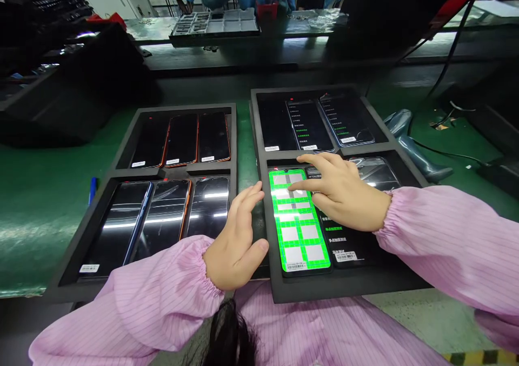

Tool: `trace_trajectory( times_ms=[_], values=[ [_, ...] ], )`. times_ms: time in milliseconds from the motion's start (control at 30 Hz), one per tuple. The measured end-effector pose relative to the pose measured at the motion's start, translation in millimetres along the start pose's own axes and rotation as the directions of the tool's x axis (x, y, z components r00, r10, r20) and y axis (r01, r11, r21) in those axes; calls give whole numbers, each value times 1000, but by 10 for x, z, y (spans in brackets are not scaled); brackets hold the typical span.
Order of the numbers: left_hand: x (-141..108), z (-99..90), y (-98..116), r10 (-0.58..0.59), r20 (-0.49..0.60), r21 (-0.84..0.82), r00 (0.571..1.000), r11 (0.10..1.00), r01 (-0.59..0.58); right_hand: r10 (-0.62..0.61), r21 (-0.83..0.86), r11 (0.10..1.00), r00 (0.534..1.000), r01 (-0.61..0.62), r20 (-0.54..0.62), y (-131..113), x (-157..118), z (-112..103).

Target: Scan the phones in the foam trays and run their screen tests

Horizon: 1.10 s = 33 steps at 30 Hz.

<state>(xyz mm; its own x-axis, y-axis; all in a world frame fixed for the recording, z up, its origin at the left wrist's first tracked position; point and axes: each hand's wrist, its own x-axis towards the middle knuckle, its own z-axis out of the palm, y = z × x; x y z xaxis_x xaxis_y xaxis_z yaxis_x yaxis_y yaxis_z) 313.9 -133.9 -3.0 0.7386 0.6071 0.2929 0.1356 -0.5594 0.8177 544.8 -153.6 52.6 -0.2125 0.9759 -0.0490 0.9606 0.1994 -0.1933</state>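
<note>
Green-gridded phone face-up in tray

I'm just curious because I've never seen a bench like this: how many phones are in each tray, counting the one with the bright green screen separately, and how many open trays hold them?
Green-screen phone: 1
Other phones, right tray: 5, some partly behind the right hand
Phones, left tray: 6
Trays: 2
Total: 14
</note>
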Motion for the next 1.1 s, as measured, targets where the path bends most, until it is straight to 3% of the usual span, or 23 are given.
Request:
trace_trajectory(
  times_ms=[367, 600, 733, 867, 1033, 1100],
  values=[
    [-20, -2, 6, -36, -3, -3, 999, 999, 36, 88, 41, 995, 996, -88, 11, 56, 268, 9],
    [-16, -2, -12, -26, -6, -7, 1000, 1000, 26, 200, 77, 978, 973, -192, -117, 253, 206, -290],
    [-12, 0, -7, -27, -1, -18, 1000, 999, 27, 132, 34, 991, 967, -128, -217, 391, 59, -370],
    [-6, -1, -11, -23, -7, -3, 1000, 1000, 23, 68, 4, 998, 976, -68, -207, 430, -171, -327],
    [10, -25, 23, -50, 25, 96, 998, 994, 47, -71, 37, 996, 988, 76, -136, 470, -762, -317],
    [14, -37, 51, -56, 39, 161, 998, 986, 49, -25, 74, 997, 989, 36, -142, 465, -1022, -259]
  ],
)
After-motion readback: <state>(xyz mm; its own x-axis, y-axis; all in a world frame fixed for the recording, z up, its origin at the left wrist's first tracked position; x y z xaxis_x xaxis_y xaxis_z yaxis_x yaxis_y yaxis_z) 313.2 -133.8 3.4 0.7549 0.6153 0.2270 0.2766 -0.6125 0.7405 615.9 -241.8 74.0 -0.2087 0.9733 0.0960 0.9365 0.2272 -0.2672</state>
